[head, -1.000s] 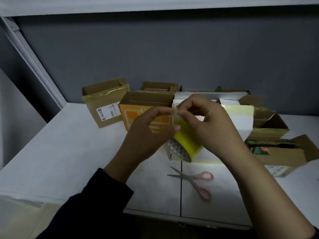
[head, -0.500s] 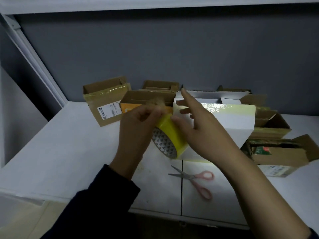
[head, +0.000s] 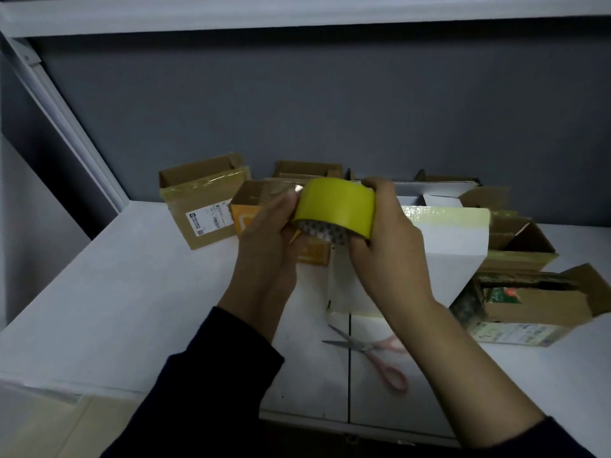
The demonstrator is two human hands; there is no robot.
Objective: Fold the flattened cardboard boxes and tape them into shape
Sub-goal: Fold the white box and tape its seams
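A yellow tape roll [head: 334, 206] is held up between both hands above the table. My right hand [head: 386, 239] grips the roll from its right side, fingers curled over the top and thumb underneath. My left hand [head: 267, 236] holds the roll's left edge, with its fingertips at the tape's surface. Behind the hands stands a white cardboard box [head: 446, 239] with yellowish tape along its top edge. An orange-fronted cardboard box [head: 244, 209] sits behind my left hand, partly hidden.
Pink-handled scissors [head: 380, 358] lie on the white table [head: 115, 292] in front of the white box. Several brown cardboard boxes stand along the back, one labelled box [head: 201, 206] at left and an open one [head: 535, 309] at right. A grey wall rises behind.
The tape roll has been raised and turned so its yellow outer face points at me. My right hand went from open fingers beside the roll to gripping it.
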